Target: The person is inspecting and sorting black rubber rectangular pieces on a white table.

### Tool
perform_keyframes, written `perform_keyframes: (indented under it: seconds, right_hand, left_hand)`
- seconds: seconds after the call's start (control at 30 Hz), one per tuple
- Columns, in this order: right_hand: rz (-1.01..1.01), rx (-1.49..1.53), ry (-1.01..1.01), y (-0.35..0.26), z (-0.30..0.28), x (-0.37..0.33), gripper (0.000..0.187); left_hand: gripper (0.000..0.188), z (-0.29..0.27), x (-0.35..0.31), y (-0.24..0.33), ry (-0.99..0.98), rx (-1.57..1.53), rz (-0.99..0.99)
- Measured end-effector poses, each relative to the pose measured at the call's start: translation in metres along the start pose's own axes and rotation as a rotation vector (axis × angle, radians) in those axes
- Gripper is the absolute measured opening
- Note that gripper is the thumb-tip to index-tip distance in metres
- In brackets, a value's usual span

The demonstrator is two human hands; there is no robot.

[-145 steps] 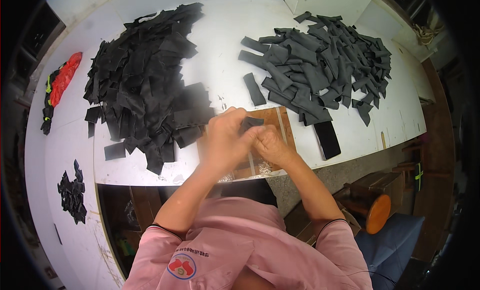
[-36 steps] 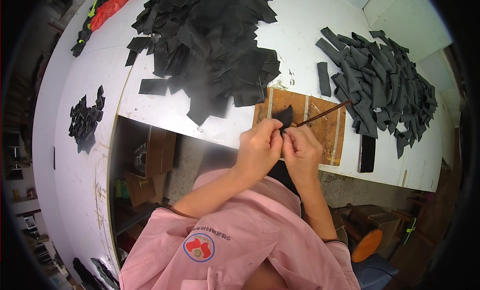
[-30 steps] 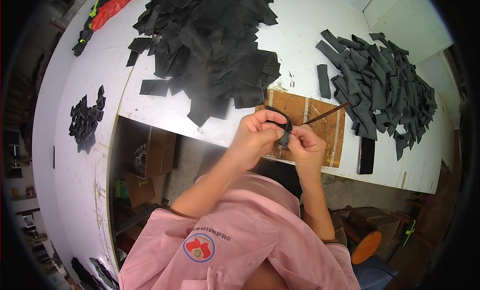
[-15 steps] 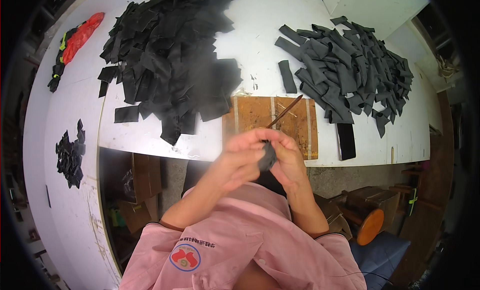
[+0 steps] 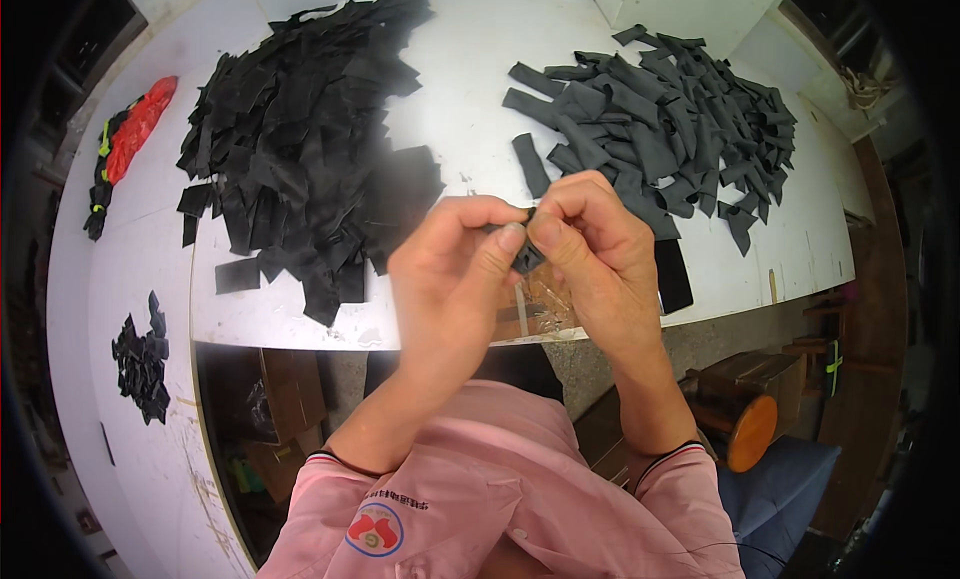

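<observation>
My left hand (image 5: 450,274) and my right hand (image 5: 602,259) meet above the table's front edge, both closed in a pinch. Between their thumbs and fingertips they grip a small dark grey fabric piece (image 5: 527,260), mostly covered by the fingers. Beneath the hands lies a brown board (image 5: 545,301), largely hidden. Left of my left hand spreads a big heap of flat black fabric pieces (image 5: 300,149). Beyond my right hand is a pile of dark grey fabric tubes (image 5: 650,129), one stray tube (image 5: 530,165) lying at its near left side.
A black phone-like slab (image 5: 674,277) lies by my right wrist at the front edge of the white table (image 5: 480,59). Far left are a red plastic bag (image 5: 140,129) and a small black pile (image 5: 142,369). An orange round stool (image 5: 752,432) stands below at right.
Both hands have moved up and away from my body, over the board. The fabric piece is now pinched by both hands' fingertips. A thin brown stick seen earlier is out of sight.
</observation>
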State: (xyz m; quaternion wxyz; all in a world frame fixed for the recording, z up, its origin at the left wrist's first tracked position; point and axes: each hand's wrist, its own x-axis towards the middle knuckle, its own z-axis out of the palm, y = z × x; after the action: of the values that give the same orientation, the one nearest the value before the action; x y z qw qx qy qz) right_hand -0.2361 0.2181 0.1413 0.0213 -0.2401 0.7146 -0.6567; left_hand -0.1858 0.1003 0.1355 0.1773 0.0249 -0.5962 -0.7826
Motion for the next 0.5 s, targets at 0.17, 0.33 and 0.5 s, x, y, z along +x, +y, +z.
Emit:
perform_keyframes:
  seconds: [0.17, 0.33, 0.5]
  right_hand:
    - [-0.046, 0.029, -0.035, 0.0, -0.001, 0.015, 0.009]
    - [0.114, 0.042, -0.099, 0.007, -0.009, 0.02, 0.01]
    - [0.45, 0.479, -0.263, 0.018, -0.014, 0.024, 0.014]
  left_hand:
    - [0.008, -0.003, 0.014, 0.0, -0.003, 0.012, 0.155]
    - [0.005, -0.011, 0.024, -0.001, -0.071, -0.24, -0.165]
    - [0.022, -0.021, 0.033, -0.022, -0.546, -1.321, -0.504]
